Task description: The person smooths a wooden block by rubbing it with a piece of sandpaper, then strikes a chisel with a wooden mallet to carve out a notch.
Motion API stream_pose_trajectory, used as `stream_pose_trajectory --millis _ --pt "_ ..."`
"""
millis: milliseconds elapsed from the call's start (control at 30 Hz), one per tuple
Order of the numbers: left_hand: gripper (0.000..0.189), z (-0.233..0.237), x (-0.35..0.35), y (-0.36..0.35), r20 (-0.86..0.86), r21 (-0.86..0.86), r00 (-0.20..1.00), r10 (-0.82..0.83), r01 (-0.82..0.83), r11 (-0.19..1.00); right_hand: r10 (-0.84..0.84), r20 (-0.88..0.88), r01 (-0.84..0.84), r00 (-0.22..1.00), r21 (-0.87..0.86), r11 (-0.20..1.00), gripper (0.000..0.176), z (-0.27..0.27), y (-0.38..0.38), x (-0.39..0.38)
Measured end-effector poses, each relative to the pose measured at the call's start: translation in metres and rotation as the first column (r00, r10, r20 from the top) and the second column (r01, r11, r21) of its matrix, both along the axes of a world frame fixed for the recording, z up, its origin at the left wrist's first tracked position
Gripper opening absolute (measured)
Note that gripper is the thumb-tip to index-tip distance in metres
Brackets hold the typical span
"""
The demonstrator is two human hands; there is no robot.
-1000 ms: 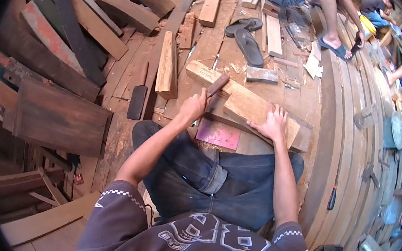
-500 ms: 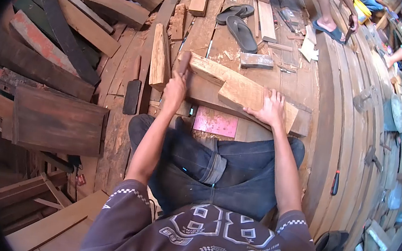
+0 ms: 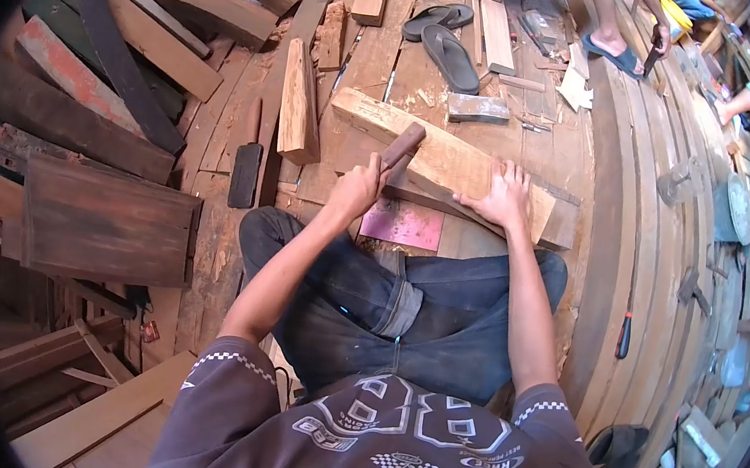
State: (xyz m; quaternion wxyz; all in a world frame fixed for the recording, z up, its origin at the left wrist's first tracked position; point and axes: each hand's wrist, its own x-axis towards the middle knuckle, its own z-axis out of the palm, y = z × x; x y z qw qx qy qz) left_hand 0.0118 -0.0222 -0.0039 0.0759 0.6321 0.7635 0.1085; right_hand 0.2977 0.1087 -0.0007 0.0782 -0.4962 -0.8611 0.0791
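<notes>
A notched, pale wooden board (image 3: 448, 161) lies slanted across a darker wooden block (image 3: 561, 227) in front of my crossed legs. My left hand (image 3: 359, 191) is closed around a short brown tool that looks like a wooden handle (image 3: 404, 145). Its upper end is over the board's near edge, by the notch; I cannot make out a blade. My right hand (image 3: 504, 196) rests on the right part of the board, fingers spread. Below the board, a pink sheet (image 3: 402, 224) lies sprinkled with wood dust.
Left of the work, a tool with a dark, broad blade (image 3: 244, 178) lies beside an upright-looking wood block (image 3: 299, 101). Beyond are black sandals (image 3: 451, 58) and a grey block (image 3: 479, 109). A screwdriver (image 3: 625, 336) and hammer (image 3: 694, 291) lie right. Other people sit at upper right.
My left hand has moved right and toward me with the brown tool, from the board's left end to its notch. My right hand stays in place on the board.
</notes>
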Motion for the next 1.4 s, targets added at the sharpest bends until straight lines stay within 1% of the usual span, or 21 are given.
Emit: stream_pose_trajectory --millis 33,133,167,200,267,300,400,433,467,533,567,667,700,833,933,1067,1167,1267,1333,1367,1400 --pt "0.044 0.006 0.001 -0.002 -0.037 0.024 0.999 0.021 -0.020 1.000 -0.004 -0.001 0.004 1.000 0.003 1.000 0.132 0.000 0.000 0.000" --pt "0.044 0.001 -0.019 0.013 0.022 0.096 0.965 0.261 -0.262 0.960 -0.006 0.002 0.006 1.000 0.012 1.000 0.132 -0.006 -0.002 0.001" --pt "0.043 -0.009 -0.020 0.018 0.046 0.144 0.978 0.206 -0.210 0.967 -0.004 0.005 0.004 1.000 0.019 1.000 0.133 -0.008 -0.001 0.002" --pt "0.042 -0.008 -0.012 0.015 0.036 0.092 0.995 0.091 -0.094 0.991 -0.003 0.004 0.003 1.000 0.006 1.000 0.133 -0.007 -0.001 0.003" --pt "0.040 0.005 0.009 0.007 0.030 -0.010 0.990 -0.137 0.137 0.990 0.002 -0.001 -0.002 1.000 -0.016 1.000 0.133 -0.004 -0.001 0.002" --pt "0.040 0.030 0.014 0.004 -0.014 -0.064 0.995 -0.094 0.093 0.994 0.006 0.001 -0.006 1.000 -0.029 1.000 0.133 -0.001 -0.002 0.002" --pt "0.041 0.017 -0.005 0.019 0.000 0.075 0.982 0.188 -0.187 0.979 -0.017 0.031 0.018 0.999 -0.038 0.999 0.133 0.002 -0.004 0.000" --pt "0.044 0.007 -0.004 0.020 0.017 0.119 0.989 0.145 -0.146 0.982 -0.018 0.014 0.018 1.000 -0.031 0.999 0.133 -0.002 -0.006 0.000" --pt "0.042 -0.002 -0.002 0.016 0.007 0.086 0.996 0.093 -0.093 0.992 -0.016 0.001 0.016 1.000 -0.017 1.000 0.132 -0.006 -0.005 0.001" --pt "0.040 0.013 0.018 -0.002 -0.010 0.024 1.000 -0.015 0.015 1.000 -0.013 -0.004 0.013 1.000 -0.017 1.000 0.131 -0.004 -0.002 0.002" --pt "0.040 0.019 0.019 -0.005 -0.004 -0.020 1.000 0.013 -0.013 1.000 -0.012 0.000 0.012 1.000 -0.036 0.999 0.131 -0.001 -0.001 0.002" --pt "0.041 0.002 -0.004 0.001 -0.016 0.059 0.989 0.144 -0.143 0.988 -0.016 0.026 0.017 1.000 -0.062 0.998 0.131 0.005 0.000 0.000" --pt "0.042 0.003 -0.003 0.006 0.002 0.050 0.988 0.155 -0.155 0.987 -0.017 0.040 0.020 0.999 -0.073 0.997 0.131 0.004 -0.003 0.000" --pt "0.045 0.025 0.017 0.007 -0.115 -0.040 0.991 0.072 -0.077 0.996 -0.002 -0.002 0.002 1.000 -0.016 1.000 0.131 0.006 -0.006 0.001" --pt "0.041 0.039 0.029 -0.007 -0.141 -0.096 0.988 0.056 -0.070 0.993 0.002 0.000 -0.002 1.000 -0.072 0.997 0.131 0.010 -0.005 0.002" --pt "0.040 0.009 0.021 0.009 -0.271 0.024 0.961 0.049 -0.044 0.999 -0.008 0.004 0.008 1.000 -0.054 0.998 0.132 0.006 -0.006 0.001" --pt "0.040 0.012 0.018 0.031 -0.251 -0.002 0.966 0.061 -0.064 0.998 -0.007 -0.009 0.007 1.000 -0.033 0.999 0.132 0.007 -0.006 0.002" --pt "0.039 0.028 0.025 0.014 -0.173 -0.027 0.984 0.050 -0.056 0.998 -0.008 -0.011 0.007 1.000 -0.043 0.999 0.133 0.007 -0.004 0.003" --pt "0.040 0.029 0.024 -0.005 -0.107 -0.070 0.991 0.080 -0.088 0.994 -0.010 -0.007 0.009 1.000 -0.057 0.998 0.133 0.005 -0.004 0.002" --pt "0.043 0.030 0.023 -0.009 -0.076 -0.097 0.993 0.094 -0.101 0.990 -0.013 -0.024 0.013 1.000 0.000 1.000 0.125 0.003 -0.006 0.003" --pt "0.042 0.026 0.021 -0.005 -0.075 -0.093 0.992 0.098 -0.104 0.990 -0.017 -0.021 0.017 1.000 -0.023 1.000 0.128 0.004 -0.004 0.002"
